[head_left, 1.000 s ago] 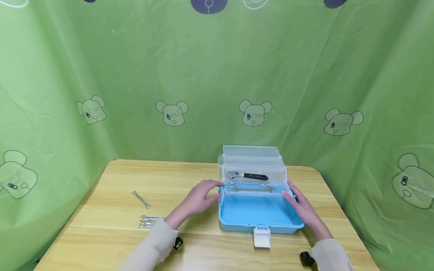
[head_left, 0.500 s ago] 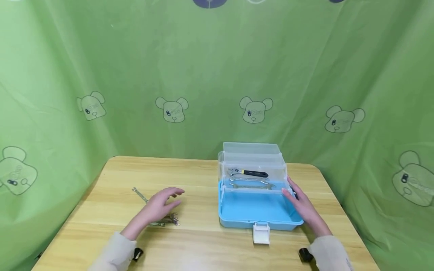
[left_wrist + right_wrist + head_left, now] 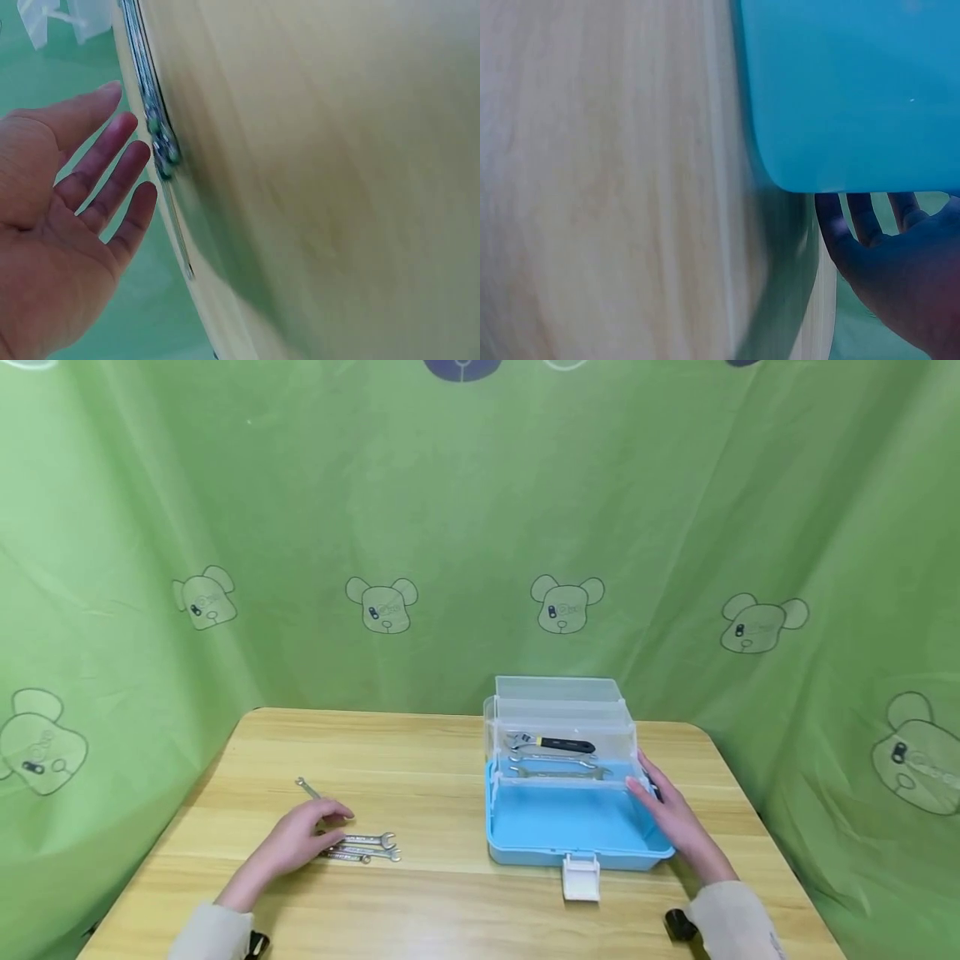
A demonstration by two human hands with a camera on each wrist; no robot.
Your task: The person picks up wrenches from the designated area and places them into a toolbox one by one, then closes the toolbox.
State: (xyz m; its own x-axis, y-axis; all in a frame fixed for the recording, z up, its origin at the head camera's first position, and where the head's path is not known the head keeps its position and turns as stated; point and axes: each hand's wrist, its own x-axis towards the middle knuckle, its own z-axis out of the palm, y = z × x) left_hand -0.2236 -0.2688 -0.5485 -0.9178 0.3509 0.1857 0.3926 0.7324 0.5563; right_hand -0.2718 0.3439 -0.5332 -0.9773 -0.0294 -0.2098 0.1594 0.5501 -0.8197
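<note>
My left hand (image 3: 303,837) is low over several wrenches (image 3: 371,852) bunched on the table. In the left wrist view its fingers (image 3: 112,169) are spread and loosely bent, apart from the wrenches (image 3: 154,127). Partly behind the hand lies another wrench (image 3: 306,787). My right hand (image 3: 671,814) holds the right side of an open blue toolbox (image 3: 570,827), thumb at the tray corner, fingers along the outer wall. In the toolbox's clear tray (image 3: 555,783) lie an adjustable wrench (image 3: 562,745) with a black handle and two open-end wrenches (image 3: 558,773).
The toolbox's clear lid (image 3: 555,689) stands raised at the back. A white latch (image 3: 581,878) hangs down over the front. Around the wooden table (image 3: 450,910) hangs a green curtain (image 3: 465,510) with bear-head prints. A small dark object beside the right hand is unclear.
My left hand has moved from the toolbox's left edge leftward and down to the wrenches on the table. The right hand has stayed at the toolbox.
</note>
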